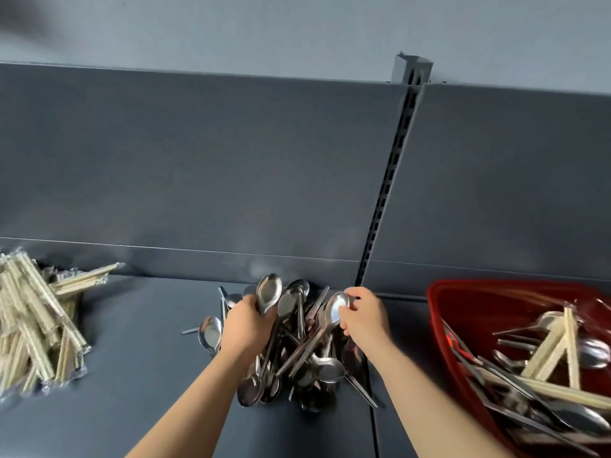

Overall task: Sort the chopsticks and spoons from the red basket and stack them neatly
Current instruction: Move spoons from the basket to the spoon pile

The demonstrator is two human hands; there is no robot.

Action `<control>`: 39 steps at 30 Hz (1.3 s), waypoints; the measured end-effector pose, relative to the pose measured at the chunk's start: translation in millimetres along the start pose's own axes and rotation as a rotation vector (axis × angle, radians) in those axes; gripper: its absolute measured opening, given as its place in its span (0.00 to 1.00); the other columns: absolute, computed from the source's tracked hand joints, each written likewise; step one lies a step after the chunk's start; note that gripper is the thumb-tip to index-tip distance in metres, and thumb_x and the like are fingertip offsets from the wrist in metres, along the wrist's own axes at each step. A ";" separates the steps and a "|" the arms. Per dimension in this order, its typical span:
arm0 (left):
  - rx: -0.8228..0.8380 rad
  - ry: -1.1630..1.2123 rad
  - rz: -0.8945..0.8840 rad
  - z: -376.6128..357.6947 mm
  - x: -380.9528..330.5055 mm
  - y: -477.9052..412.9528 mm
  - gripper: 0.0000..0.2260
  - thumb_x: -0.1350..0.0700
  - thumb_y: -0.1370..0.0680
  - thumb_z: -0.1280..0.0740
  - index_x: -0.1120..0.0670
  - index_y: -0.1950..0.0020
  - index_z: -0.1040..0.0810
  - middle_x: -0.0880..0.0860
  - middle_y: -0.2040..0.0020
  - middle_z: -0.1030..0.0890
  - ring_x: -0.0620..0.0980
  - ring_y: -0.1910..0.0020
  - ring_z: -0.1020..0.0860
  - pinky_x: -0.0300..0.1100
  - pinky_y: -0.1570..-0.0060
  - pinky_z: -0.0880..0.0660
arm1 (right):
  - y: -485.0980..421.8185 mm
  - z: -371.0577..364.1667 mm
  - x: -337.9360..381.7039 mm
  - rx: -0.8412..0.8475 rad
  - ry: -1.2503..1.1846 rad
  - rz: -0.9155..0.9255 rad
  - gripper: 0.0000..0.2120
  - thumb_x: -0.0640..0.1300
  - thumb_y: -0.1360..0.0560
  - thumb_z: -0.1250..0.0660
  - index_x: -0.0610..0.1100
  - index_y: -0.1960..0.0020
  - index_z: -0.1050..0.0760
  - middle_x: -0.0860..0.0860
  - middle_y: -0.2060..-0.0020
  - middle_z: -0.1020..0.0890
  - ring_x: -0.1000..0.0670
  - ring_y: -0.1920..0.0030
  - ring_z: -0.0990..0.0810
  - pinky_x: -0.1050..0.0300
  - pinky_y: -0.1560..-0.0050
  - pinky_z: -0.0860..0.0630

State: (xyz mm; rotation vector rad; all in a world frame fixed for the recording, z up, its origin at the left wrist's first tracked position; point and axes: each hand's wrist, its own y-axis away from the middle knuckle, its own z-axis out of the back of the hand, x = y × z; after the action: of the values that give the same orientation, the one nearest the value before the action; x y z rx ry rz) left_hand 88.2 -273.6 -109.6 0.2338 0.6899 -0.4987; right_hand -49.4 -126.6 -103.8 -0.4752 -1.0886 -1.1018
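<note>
A loose heap of steel spoons (299,355) lies in the middle of the grey shelf. My left hand (246,323) grips a spoon (269,291) by its handle, bowl pointing up and away. My right hand (365,312) pinches the bowl of another spoon (336,308) just above the heap. At the right stands the red basket (463,312), holding mixed spoons and wrapped chopsticks (555,352). A pile of wrapped chopsticks (36,322) lies at the far left.
The grey shelf surface (145,358) runs between the piles. A dark back panel (231,166) rises right behind them, with a slotted upright post (386,193) near the seam. The basket runs off the right edge of view.
</note>
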 end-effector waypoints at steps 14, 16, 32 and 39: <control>-0.043 0.092 -0.265 11.1 -31.3 24.0 0.15 0.49 0.23 0.33 0.55 0.39 0.22 0.54 0.44 0.21 0.53 0.45 0.22 0.46 0.45 0.26 | 23.8 41.3 3.8 -0.090 0.202 0.146 0.15 0.44 0.24 0.32 0.47 0.37 0.24 0.52 0.46 0.18 0.50 0.51 0.19 0.54 0.45 0.25; -0.016 0.162 -0.303 7.6 -48.8 33.0 0.13 0.50 0.23 0.33 0.54 0.42 0.21 0.52 0.45 0.20 0.50 0.46 0.21 0.45 0.46 0.26 | 27.0 63.0 3.3 -0.143 0.144 0.163 0.14 0.44 0.24 0.32 0.46 0.39 0.23 0.52 0.48 0.18 0.54 0.53 0.20 0.61 0.48 0.26; 0.389 0.164 -0.579 -139.8 -237.1 114.1 0.11 0.51 0.24 0.31 0.54 0.44 0.20 0.47 0.52 0.19 0.48 0.51 0.21 0.39 0.51 0.26 | 15.6 328.0 -121.2 -0.400 0.123 -0.121 0.13 0.43 0.24 0.31 0.40 0.40 0.20 0.50 0.48 0.19 0.54 0.51 0.22 0.65 0.54 0.30; 0.728 -0.333 -0.691 -210.5 -273.8 135.0 0.20 0.44 0.34 0.24 0.50 0.47 0.20 0.48 0.51 0.17 0.49 0.51 0.20 0.44 0.51 0.23 | -2.5 371.9 -157.9 -0.103 0.265 -0.264 0.05 0.44 0.25 0.32 0.49 0.51 0.18 0.49 0.54 0.15 0.53 0.59 0.20 0.58 0.57 0.24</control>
State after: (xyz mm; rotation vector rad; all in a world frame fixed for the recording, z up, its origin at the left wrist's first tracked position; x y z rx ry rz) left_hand -139.1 18.0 -81.6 0.5831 0.2170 -1.4179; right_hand -229.9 234.3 -81.1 -0.2600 -0.8793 -1.4158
